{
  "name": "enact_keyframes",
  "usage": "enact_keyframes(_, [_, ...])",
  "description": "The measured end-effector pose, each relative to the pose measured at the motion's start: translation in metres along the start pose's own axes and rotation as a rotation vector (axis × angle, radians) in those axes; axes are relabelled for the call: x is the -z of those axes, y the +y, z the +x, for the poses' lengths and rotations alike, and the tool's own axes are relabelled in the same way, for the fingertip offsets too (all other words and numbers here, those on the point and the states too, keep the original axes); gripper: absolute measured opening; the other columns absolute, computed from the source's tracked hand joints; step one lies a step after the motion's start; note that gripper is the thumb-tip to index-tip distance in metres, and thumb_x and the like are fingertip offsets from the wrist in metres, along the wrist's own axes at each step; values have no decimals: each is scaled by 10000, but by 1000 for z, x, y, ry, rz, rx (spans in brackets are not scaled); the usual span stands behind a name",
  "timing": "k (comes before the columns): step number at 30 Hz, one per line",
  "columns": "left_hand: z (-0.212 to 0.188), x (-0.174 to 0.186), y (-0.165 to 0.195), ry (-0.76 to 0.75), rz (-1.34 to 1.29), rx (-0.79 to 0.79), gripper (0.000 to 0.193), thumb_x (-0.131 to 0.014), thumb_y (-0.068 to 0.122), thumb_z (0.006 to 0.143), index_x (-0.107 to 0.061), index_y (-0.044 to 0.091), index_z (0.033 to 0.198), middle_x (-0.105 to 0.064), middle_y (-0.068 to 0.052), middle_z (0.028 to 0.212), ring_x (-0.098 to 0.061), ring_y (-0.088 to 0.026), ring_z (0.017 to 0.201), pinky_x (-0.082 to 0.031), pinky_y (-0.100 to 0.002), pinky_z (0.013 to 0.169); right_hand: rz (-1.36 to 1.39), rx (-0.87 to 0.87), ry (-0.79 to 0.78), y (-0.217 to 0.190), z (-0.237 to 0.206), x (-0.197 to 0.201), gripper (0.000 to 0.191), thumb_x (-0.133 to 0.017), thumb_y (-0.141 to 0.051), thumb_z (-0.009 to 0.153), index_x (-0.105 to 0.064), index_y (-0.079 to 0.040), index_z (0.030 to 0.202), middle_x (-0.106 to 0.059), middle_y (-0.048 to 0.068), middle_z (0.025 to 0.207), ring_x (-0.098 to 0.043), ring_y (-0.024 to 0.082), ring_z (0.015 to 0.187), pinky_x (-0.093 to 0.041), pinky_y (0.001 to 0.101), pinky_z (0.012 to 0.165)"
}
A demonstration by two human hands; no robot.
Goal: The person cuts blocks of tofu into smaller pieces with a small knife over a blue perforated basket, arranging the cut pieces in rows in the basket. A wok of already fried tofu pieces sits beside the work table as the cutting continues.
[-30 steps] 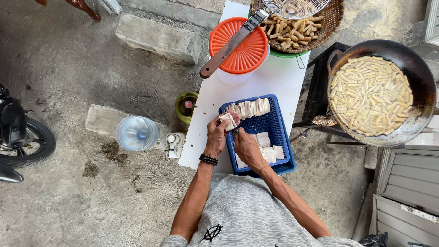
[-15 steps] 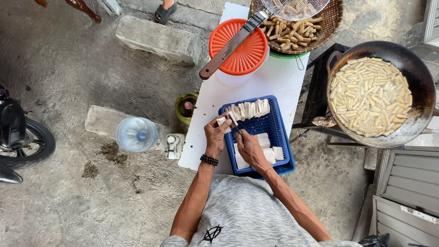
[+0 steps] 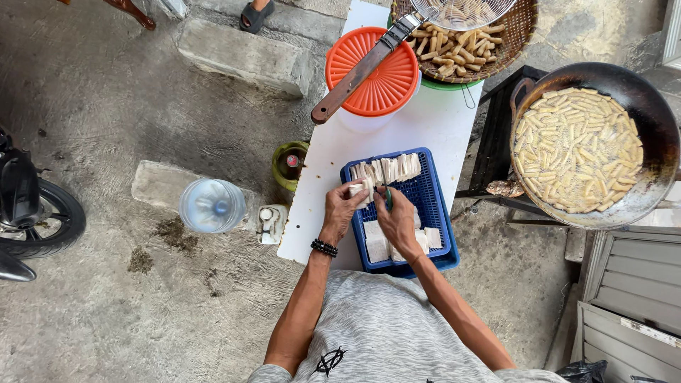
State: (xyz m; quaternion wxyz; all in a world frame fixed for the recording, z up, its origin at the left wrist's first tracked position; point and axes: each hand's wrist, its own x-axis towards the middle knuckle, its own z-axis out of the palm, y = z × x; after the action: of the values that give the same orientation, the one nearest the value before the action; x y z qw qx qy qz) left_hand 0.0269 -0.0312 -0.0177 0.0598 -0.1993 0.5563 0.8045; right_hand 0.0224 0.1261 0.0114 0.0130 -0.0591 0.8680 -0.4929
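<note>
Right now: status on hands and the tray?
Left hand holds a white slice. Right hand holds a green-handled tool. Both over blue tray. Nothing obstructing.

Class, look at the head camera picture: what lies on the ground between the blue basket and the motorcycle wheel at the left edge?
In the head view, between the blue basket and the motorcycle wheel lie the white table edge, a small white object, a clear water jug and a concrete block.

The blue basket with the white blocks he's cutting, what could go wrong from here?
1. The left hand holds a white piece right beside the green-handled tool in the right hand; a slip might nick the fingers.
2. The blue basket overhangs the white table edge near the body, so it could tip.
3. The full wok sits close by; an elbow could bump it.
</note>
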Motion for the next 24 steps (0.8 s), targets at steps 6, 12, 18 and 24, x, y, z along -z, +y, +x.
enact_keyframes(6, [-1, -4, -3, -33, 307, 27, 541, -764, 213, 905, -590, 66, 1396, -744, -71, 1023, -673, -99, 897, -586, -240, 775, 159, -332, -125, 20, 27, -6, 385, -777, -331, 895, -762, 1, 1089, -749, 78, 848, -695, 124, 753, -565, 284, 652])
enact_keyframes(12, [10, 4, -9, 248, -31, -55, 322, -775, 157, 912, -605, -39, 1103, -734, -210, 1042, -726, -212, 875, -614, -310, 741, 32, -199, -80, 12, 52, -17, 451, -761, -329, 901, -700, 27, 1171, -747, 112, 888, -689, 170, 702, -560, 312, 618])
enact_keyframes(18, [4, 11, 2, 111, -432, 57, 396, -688, 99, 943, -589, -59, 1293, -721, -227, 1166, -737, -289, 1029, -645, -390, 896, -10, -74, -50, -11, 34, -5, 355, -688, -246, 958, -668, 50, 1154, -703, 181, 792, -652, 219, 644, -528, 373, 599])
enact_keyframes(24, [0, -2, 16, 2, -485, 40, 367, -591, -2, 950, -602, -103, 1302, -708, -236, 1212, -724, -310, 1109, -621, -424, 972, 21, 71, -187, -41, -8, 16, 236, -530, -180, 1042, -654, 16, 1084, -682, 180, 781, -656, 318, 668, -502, 444, 622])
